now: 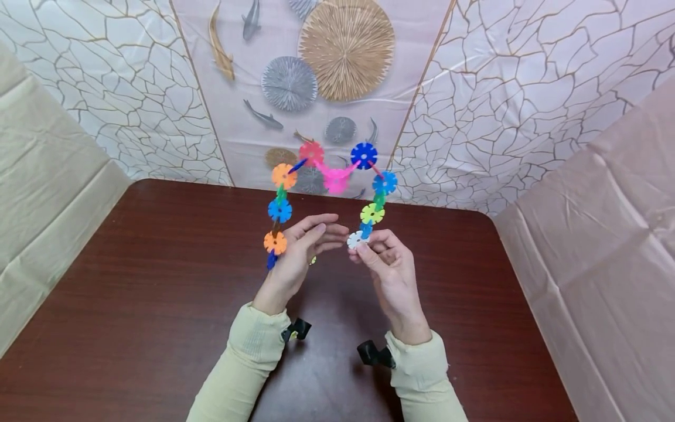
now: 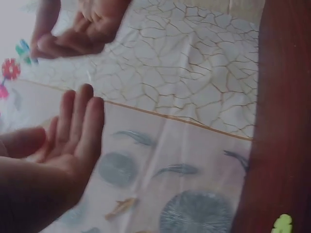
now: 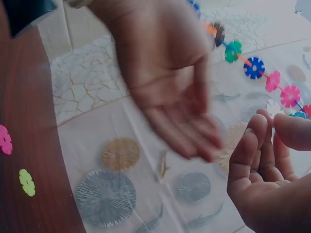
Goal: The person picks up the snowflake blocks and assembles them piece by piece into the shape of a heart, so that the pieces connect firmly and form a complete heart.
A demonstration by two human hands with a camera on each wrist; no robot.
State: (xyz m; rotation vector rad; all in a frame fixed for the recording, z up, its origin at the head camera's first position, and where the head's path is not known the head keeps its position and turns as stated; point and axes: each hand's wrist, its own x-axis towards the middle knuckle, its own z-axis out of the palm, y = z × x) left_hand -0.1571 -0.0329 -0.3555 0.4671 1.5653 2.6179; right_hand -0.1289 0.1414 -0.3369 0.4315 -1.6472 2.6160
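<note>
A chain of linked, notched plastic discs [image 1: 336, 180] in several colours hangs in a heart-like curve above the table. Thumb and fingers of my right hand [image 1: 392, 266] pinch the white disc [image 1: 356, 240] at its right end. My left hand [image 1: 297, 252] is held beside the chain, fingers stretched toward the right hand, and grips nothing. From the head, the chain's left end, with an orange disc [image 1: 275, 242] and a dark blue disc [image 1: 272, 259], passes in front of the left hand's back; whether they touch I cannot tell. In the right wrist view the left hand [image 3: 170, 82] looks blurred.
Loose on the dark wooden table [image 1: 158, 328] lie a pink disc [image 3: 5, 140] and a yellow-green disc [image 3: 27, 182]. Patterned cloth [image 1: 348, 111] hangs behind the table, with plain cloth at both sides. Black wrist cameras [image 1: 375, 354] sit at both cuffs.
</note>
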